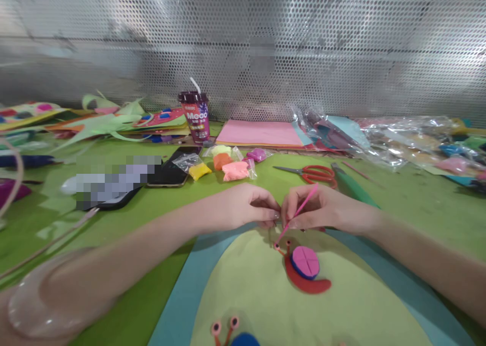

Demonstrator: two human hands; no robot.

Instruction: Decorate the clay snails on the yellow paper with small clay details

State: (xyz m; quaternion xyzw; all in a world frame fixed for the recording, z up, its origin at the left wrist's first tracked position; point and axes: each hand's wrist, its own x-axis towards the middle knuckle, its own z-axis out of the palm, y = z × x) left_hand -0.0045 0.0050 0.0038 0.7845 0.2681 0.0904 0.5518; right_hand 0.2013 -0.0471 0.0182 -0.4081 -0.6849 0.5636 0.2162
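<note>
Pink stick (306, 201) in right grip (322, 210) — tip at eye (277, 246) of snail (308, 286)

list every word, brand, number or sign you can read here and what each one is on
"Meco": large white letters on the dark cup with the straw.
Smaller lettering above and below "Meco" on the same cup: too small and blurred to read.
Pixelated patch on the left, over the table: nothing readable.
I can make out no other text.
</note>
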